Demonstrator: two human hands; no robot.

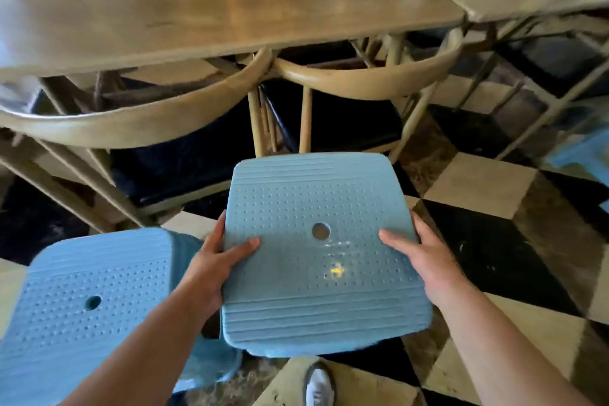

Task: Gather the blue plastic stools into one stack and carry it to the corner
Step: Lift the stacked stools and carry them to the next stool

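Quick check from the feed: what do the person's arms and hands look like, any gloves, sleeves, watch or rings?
Both forearms are bare as far as the frame shows: no sleeves or gloves. The left hand and right hand show no rings, and no watch or band at either wrist. A white-and-grey shoe shows below.

No legible text, labels or numbers anywhere.

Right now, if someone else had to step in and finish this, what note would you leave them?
Left hand and right hand: each grips a side of the held blue stool, thumbs on the seat.
A second blue stool stands on the checkered floor at the left; another blue shape, blurred, sits at the far right.
Done: one stool picked up.
Left: stack all, carry to corner.
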